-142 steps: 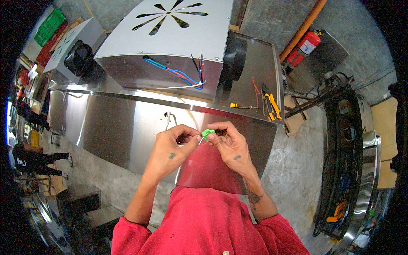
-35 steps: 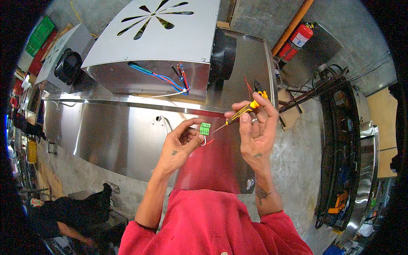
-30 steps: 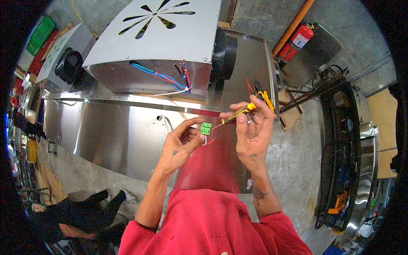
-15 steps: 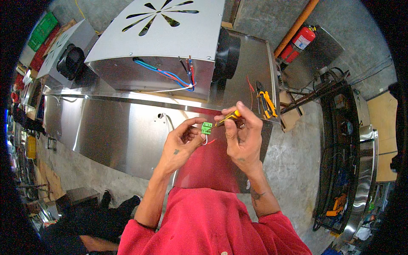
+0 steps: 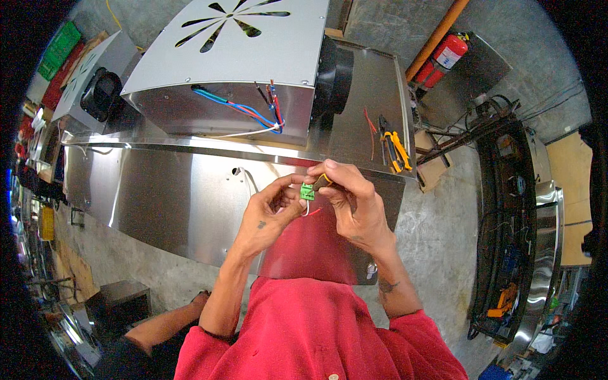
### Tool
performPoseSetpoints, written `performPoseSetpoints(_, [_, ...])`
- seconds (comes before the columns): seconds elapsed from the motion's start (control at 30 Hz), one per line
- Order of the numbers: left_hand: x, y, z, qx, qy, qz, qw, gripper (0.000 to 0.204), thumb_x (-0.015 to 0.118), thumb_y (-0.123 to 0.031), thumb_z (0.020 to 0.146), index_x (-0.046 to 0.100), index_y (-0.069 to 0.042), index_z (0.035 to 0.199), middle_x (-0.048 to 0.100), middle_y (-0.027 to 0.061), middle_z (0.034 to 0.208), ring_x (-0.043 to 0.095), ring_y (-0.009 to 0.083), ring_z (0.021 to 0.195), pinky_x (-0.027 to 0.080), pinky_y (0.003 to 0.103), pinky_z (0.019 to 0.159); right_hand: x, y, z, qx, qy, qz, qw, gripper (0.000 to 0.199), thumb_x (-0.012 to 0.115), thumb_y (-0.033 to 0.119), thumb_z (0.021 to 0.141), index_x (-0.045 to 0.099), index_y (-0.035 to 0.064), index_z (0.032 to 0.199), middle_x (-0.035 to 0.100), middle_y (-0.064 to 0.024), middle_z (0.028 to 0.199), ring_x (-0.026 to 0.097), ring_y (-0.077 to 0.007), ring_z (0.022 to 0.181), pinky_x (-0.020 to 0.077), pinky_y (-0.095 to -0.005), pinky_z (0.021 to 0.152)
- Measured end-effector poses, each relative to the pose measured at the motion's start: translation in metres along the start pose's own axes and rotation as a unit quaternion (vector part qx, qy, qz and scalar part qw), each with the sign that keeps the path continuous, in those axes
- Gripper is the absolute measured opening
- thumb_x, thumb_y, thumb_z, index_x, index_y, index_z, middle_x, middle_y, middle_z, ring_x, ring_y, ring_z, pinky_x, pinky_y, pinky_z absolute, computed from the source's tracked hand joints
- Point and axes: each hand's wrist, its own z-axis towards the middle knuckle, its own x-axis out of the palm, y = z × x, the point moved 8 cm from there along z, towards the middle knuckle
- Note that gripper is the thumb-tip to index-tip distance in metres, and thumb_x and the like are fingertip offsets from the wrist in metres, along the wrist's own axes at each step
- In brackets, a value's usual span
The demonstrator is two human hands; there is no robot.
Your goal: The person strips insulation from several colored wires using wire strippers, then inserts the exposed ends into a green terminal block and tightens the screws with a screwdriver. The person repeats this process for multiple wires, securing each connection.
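Between the thumb and fingers of my left hand is a small green terminal block. A white wire and a short red wire hang beneath the block. My right hand is closed round a small yellow-and-black screwdriver, mostly hidden by the fingers. Its tip end points toward the block's right side; whether it touches a screw I cannot make out. Both hands are over the shiny steel sheet-metal body, close to a white cable coming out of a hole in it.
Behind stands a metal box with a slotted top and a black round duct. Blue, red and black wires hang from its front. Orange-handled pliers lie at right, with a fire extinguisher beyond. A person's arm shows at lower left.
My right hand has moved left and tipped over, with the screwdriver now held nearer the terminal block. At lower left, the other person's arm has come into sight.
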Motion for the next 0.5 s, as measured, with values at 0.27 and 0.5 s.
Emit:
performPoseSetpoints(0.27, [0.0018, 0.0062, 0.0010, -0.006, 0.006, -0.010, 1.000, 0.043, 0.075, -0.004, 0.098, 0.065, -0.003, 0.140, 0.067, -0.0023, 0.096, 0.060, 0.0045, 0.087, 0.050, 0.022, 0.078, -0.0033, 0.0017, -0.0004, -0.024, -0.008, -0.042, 0.999, 0.067, 0.064, -0.018, 0.094, 0.043, 0.0127, 0.150, 0.066, -0.0188, 0.118, 0.072, -0.0302, 0.108, 0.0621, -0.0367, 0.090])
performPoseSetpoints(0.5, [-0.0050, -0.0015, 0.0007, 0.023, 0.001, -0.006, 1.000, 0.048, 0.080, -0.012, 0.098, 0.064, -0.004, 0.142, 0.072, 0.0009, 0.099, 0.068, 0.0091, 0.089, 0.056, 0.025, 0.080, -0.0091, -0.0053, -0.0088, -0.019, -0.073, -0.035, 0.997, 0.065, 0.064, -0.014, 0.097, 0.043, 0.0146, 0.151, 0.065, -0.0183, 0.116, 0.072, -0.0286, 0.105, 0.0621, -0.0377, 0.091])
